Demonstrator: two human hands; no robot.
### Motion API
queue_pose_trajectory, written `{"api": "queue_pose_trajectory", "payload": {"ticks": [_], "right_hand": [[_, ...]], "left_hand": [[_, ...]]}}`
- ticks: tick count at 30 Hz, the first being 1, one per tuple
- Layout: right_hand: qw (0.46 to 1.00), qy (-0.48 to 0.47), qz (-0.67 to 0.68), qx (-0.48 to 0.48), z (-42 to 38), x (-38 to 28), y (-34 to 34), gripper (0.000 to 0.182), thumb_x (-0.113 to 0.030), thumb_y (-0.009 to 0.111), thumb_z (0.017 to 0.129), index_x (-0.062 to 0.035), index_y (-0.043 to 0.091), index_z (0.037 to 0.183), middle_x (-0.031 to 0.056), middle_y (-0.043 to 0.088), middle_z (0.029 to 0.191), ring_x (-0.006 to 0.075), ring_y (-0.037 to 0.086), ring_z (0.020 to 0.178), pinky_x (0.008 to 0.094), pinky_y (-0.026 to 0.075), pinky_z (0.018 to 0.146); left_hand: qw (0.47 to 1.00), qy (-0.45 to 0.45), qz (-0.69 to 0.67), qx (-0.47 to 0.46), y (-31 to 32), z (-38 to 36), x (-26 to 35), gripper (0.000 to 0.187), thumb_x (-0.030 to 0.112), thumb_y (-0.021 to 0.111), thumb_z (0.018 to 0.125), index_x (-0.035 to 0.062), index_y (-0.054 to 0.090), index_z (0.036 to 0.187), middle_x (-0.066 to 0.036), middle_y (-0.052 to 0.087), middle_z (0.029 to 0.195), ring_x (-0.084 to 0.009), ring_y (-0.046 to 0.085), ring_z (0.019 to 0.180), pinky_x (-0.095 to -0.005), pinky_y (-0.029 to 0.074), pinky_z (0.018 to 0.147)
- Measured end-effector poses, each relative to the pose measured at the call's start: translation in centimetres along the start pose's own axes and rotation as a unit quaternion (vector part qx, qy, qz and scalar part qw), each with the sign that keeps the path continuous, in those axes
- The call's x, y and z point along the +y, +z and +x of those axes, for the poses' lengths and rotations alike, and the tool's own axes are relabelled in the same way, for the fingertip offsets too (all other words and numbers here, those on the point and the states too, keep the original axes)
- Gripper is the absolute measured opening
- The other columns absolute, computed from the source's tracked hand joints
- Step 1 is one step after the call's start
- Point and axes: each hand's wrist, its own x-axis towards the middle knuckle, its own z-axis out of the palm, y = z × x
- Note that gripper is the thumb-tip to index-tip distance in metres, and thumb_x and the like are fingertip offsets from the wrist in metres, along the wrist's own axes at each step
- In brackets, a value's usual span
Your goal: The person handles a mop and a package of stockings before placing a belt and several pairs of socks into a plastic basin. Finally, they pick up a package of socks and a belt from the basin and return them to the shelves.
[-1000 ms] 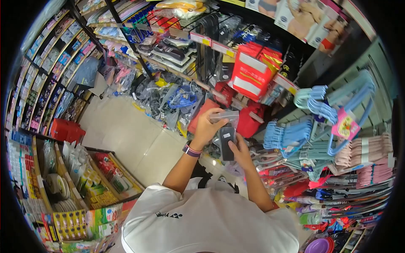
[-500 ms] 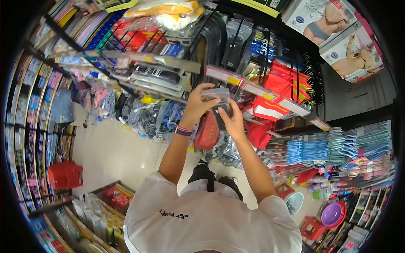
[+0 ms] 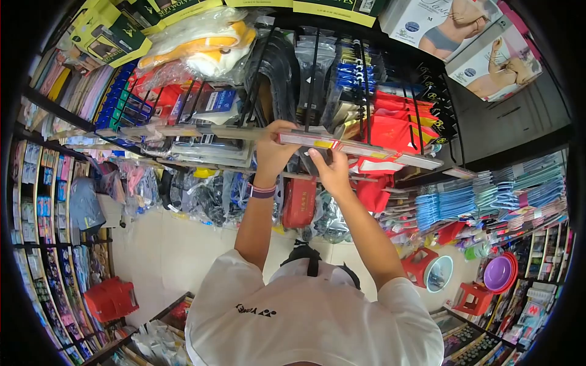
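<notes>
Both hands raised to a shop display rail (image 3: 360,148) at twelve o'clock. Left hand (image 3: 273,152), wristband (image 3: 262,191) on it, fingers curled over the rail's front edge. Right hand (image 3: 332,174) just beside it at three o'clock, fingers pinching a dark packet (image 3: 312,160) under the rail. Red packets (image 3: 397,125) hang at two o'clock.

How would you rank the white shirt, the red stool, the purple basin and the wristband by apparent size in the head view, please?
1. white shirt, though nearest the camera
2. red stool
3. purple basin
4. wristband
</notes>
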Motion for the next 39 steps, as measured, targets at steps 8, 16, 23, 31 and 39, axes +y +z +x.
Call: {"api": "queue_pose_trajectory", "payload": {"ticks": [8, 16, 23, 31, 39], "right_hand": [[0.997, 0.077, 0.028, 0.000, -0.5, -2.5, 0.6, 0.022, -0.014, 0.060, 0.082, 0.0044, 0.058, 0.095, 0.0062, 0.061, 0.088, 0.0094, 0.055, 0.080, 0.0235, 0.043, 0.072], [0.996, 0.038, 0.082, 0.005, 0.0, -3.5, 0.9, 0.023, -0.012, 0.059, 0.083, 0.0041, 0.058, 0.099, 0.0051, 0.061, 0.091, 0.0089, 0.053, 0.083, 0.0240, 0.042, 0.075], [0.997, 0.016, 0.057, 0.040, -0.1, -3.8, 1.4, 0.023, -0.017, 0.059, 0.082, 0.0028, 0.059, 0.095, 0.0087, 0.062, 0.084, 0.0123, 0.055, 0.076, 0.0273, 0.043, 0.070], [0.997, 0.035, 0.028, 0.062, 1.0, -2.2, 2.0, 0.023, -0.014, 0.058, 0.082, 0.0001, 0.056, 0.100, 0.0045, 0.059, 0.091, 0.0110, 0.053, 0.084, 0.0258, 0.040, 0.076], [0.996, 0.005, -0.033, 0.083, 0.3, -1.4, 2.3, 0.032, -0.024, 0.055, 0.085, 0.0032, 0.055, 0.102, 0.0153, 0.059, 0.095, 0.0247, 0.054, 0.090, 0.0317, 0.040, 0.080]], "left_hand": [[0.998, -0.022, -0.042, 0.036, 0.3, -0.1, 0.8, 0.021, -0.002, 0.069, 0.066, -0.0011, 0.058, 0.084, -0.005, 0.060, 0.079, -0.0103, 0.058, 0.072, -0.0220, 0.046, 0.066], [0.988, 0.000, -0.156, -0.017, 0.0, 0.8, -0.2, 0.020, -0.007, 0.063, 0.068, -0.0019, 0.056, 0.086, -0.007, 0.060, 0.084, -0.0114, 0.058, 0.077, -0.0221, 0.046, 0.068], [0.982, -0.026, -0.188, 0.009, 0.1, 0.9, -1.9, 0.017, -0.004, 0.057, 0.076, 0.0009, 0.054, 0.092, -0.009, 0.060, 0.089, -0.0154, 0.059, 0.083, -0.0256, 0.047, 0.075], [0.970, -0.046, -0.236, -0.033, 0.3, 3.1, -2.4, 0.011, 0.006, 0.062, 0.078, 0.0027, 0.057, 0.088, -0.006, 0.063, 0.084, -0.0122, 0.061, 0.076, -0.0239, 0.049, 0.068], [0.996, 0.006, -0.088, 0.000, 0.6, 2.3, -1.0, 0.007, 0.001, 0.061, 0.077, 0.0024, 0.058, 0.083, -0.005, 0.063, 0.082, -0.0109, 0.059, 0.074, -0.0235, 0.047, 0.068]]}}
